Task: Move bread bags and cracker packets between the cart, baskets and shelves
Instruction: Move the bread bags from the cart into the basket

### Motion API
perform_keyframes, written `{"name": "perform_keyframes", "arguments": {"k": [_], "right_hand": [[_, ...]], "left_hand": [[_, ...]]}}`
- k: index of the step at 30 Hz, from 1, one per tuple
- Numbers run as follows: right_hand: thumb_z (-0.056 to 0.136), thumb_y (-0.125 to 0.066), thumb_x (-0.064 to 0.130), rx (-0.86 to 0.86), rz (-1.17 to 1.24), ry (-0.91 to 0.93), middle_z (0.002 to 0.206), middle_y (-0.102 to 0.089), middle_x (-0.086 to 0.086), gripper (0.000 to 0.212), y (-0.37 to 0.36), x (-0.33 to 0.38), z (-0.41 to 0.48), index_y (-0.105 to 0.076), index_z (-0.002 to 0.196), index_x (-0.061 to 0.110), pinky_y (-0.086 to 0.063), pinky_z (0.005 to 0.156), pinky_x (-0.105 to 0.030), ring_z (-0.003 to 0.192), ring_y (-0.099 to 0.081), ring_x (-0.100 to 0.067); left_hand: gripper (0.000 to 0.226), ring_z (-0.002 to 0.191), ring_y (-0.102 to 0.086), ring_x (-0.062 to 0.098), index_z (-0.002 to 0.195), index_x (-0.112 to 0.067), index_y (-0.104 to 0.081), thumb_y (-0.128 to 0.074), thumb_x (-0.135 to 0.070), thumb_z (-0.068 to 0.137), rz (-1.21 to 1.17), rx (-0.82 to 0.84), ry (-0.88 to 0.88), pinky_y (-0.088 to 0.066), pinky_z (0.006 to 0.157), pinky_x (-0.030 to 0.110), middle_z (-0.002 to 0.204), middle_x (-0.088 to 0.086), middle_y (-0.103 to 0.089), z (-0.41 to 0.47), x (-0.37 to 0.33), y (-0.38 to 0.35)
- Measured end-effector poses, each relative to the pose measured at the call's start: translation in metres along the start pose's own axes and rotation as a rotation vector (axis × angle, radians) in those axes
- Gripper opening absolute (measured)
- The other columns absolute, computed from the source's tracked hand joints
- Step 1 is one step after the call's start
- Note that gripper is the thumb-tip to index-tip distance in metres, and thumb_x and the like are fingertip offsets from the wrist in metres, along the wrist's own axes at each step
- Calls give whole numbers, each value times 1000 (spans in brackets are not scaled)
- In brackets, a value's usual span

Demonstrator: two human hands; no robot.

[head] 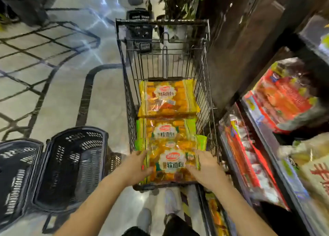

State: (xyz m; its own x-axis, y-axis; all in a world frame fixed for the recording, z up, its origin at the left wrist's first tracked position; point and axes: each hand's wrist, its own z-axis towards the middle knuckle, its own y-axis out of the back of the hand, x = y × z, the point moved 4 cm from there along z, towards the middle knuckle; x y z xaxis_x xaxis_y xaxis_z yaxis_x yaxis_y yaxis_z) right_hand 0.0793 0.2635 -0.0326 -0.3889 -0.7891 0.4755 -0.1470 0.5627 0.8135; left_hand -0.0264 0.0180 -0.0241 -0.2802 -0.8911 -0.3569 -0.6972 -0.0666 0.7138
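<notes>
A wire shopping cart (207, 86) stands ahead of me with three bread bags lying in it. The nearest bread bag (173, 161), orange with green edges, lies at the cart's near end. My left hand (138, 166) grips its left edge and my right hand (203, 169) grips its right edge. A second green-edged bag (166, 129) lies partly under it. A yellow bag (168, 97) sits furthest in. Two dark baskets (71, 164) stand on the floor to my left.
Shelves on the right hold red packets (284, 100) and other bagged goods (249, 155). Another black basket (139, 30) and a potted plant (179, 2) stand beyond the cart. The tiled floor (58, 79) stretches out on the left. My shoes (169, 202) show below the cart.
</notes>
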Motion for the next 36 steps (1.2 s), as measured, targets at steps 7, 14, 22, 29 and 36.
{"name": "perform_keyframes", "arguments": {"k": [7, 14, 22, 29, 36], "right_hand": [[86, -74, 49, 96, 228, -261, 127, -58, -3, 64, -27, -54, 43, -52, 137, 18, -46, 90, -29, 119, -58, -22], [90, -77, 38, 221, 450, -464, 129, -58, -3, 69, -56, -87, 76, -37, 139, 11, -46, 95, -31, 116, -57, -21], [80, -88, 32, 251, 596, -451, 126, -67, 6, 67, -86, -106, 86, -53, 137, 27, -48, 107, -43, 119, -61, -17], [81, -87, 31, 81, 696, -372, 111, -71, 17, 50, -66, -99, 79, -63, 125, 29, -48, 77, -19, 103, -65, -1], [84, -84, 35, -51, 833, -262, 117, -71, 17, 53, 2, -69, 73, -61, 131, 32, -48, 76, -19, 106, -65, 1]], "left_hand": [[80, 137, -50, 26, 153, -13, -31, -74, -40, 92, -408, -45, 190, -40, 113, 34, 148, 5, -51, 45, -4, -33], [86, 135, -52, 28, 145, -10, -29, -86, -24, 82, -708, -69, 370, -41, 116, 43, 139, 7, -53, 82, 11, -65], [90, 118, -66, 21, 135, -21, -47, -95, -47, 63, -892, -63, 413, -54, 103, 51, 127, -3, -68, 107, 40, -98], [79, 111, -67, 10, 134, -30, -53, -86, -60, 69, -886, -207, 264, -55, 93, 34, 123, -12, -70, 89, 22, -78], [64, 108, -73, 14, 131, -30, -58, -89, -37, 76, -972, -138, 27, -62, 90, 39, 121, -6, -75, 56, -12, -1]]}}
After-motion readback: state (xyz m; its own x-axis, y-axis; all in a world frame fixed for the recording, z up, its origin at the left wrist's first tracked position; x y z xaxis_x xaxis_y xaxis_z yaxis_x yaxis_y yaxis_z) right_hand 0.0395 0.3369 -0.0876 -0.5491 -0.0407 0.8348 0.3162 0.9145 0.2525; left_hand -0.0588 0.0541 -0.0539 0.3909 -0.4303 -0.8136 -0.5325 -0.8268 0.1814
